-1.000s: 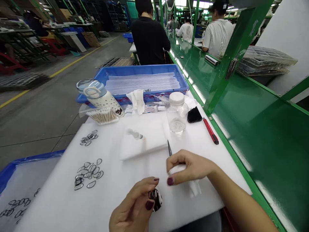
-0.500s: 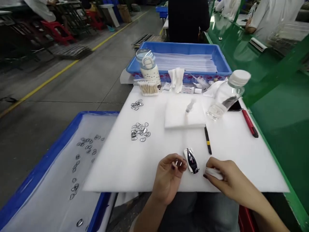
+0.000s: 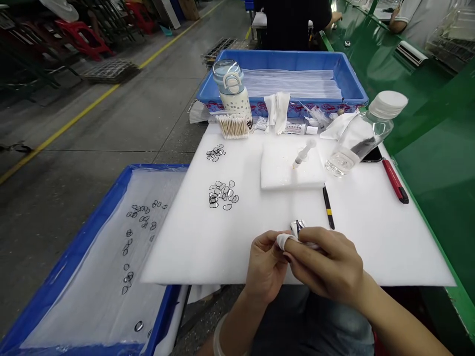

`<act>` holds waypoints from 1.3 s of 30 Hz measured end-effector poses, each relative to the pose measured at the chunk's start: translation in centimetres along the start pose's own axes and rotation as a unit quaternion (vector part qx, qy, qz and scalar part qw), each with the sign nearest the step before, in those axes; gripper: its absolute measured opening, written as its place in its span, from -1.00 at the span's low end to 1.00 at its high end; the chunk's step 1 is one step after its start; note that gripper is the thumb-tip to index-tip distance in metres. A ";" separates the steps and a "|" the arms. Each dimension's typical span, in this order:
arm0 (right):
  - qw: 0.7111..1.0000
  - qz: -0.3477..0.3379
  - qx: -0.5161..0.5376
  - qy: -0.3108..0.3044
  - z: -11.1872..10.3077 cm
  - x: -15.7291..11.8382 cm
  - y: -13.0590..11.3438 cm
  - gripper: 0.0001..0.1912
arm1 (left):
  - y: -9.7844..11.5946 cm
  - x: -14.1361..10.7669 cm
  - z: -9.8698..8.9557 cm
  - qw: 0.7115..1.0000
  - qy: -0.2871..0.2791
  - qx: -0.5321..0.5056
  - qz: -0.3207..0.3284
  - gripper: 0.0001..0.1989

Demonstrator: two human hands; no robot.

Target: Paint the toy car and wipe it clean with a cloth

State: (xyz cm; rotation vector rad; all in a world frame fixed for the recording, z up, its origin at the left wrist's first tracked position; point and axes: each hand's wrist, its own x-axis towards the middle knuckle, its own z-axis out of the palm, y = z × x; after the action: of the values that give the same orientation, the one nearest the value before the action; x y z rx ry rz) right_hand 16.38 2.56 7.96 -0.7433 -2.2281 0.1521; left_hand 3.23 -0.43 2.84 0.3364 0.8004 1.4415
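My right hand (image 3: pixel 326 259) is closed on a white cloth (image 3: pixel 286 241), its folded end pressed up against the fingers of my left hand (image 3: pixel 265 269). Those left fingers are pinched together around a small clear lens-like piece, which the cloth and fingers now hide. Just beyond the hands lies a small black and white glossy object (image 3: pixel 297 226), partly covered by my right hand. Black-handled tweezers (image 3: pixel 328 207) with a yellow band rest to its right. Thin dark-rimmed oval pieces (image 3: pixel 223 194) sit in a loose cluster at the left, with a smaller group (image 3: pixel 215 153) behind.
A white foam block (image 3: pixel 274 170) carries a syringe (image 3: pixel 304 153). Cotton swabs (image 3: pixel 233 127), a tumbler (image 3: pixel 230 84), a tilted clear bottle (image 3: pixel 343 160) and a red cutter (image 3: pixel 394 180) stand or lie around. Blue trays (image 3: pixel 285 58) are behind and at left; a person (image 3: pixel 289 24) sits ahead.
My right hand has moved left with the cloth and now meets my left hand. The lens-like piece, visible before, is covered. The view has shifted slightly.
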 end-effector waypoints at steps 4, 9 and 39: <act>0.996 -0.028 -0.035 -0.076 -1.9 -0.2 -0.2 -0.84 | 0.0 0.1 0.3 1.000 -0.020 -0.015 -0.015 -0.73; 0.990 0.001 -0.109 -0.094 -4.7 0.1 -0.1 -0.89 | 0.1 0.2 0.5 0.998 -0.047 -0.022 -0.031 -0.75; 0.946 0.302 0.087 -0.081 -2.5 -5.2 1.8 -0.82 | 1.3 -1.1 -1.1 0.777 -0.046 0.545 0.312 -0.81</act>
State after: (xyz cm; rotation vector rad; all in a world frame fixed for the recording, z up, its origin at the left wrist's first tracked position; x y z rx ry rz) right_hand 21.76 0.87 5.82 -1.3317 -2.0307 0.7231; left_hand 1.61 -1.56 3.16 1.6819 1.4858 1.3688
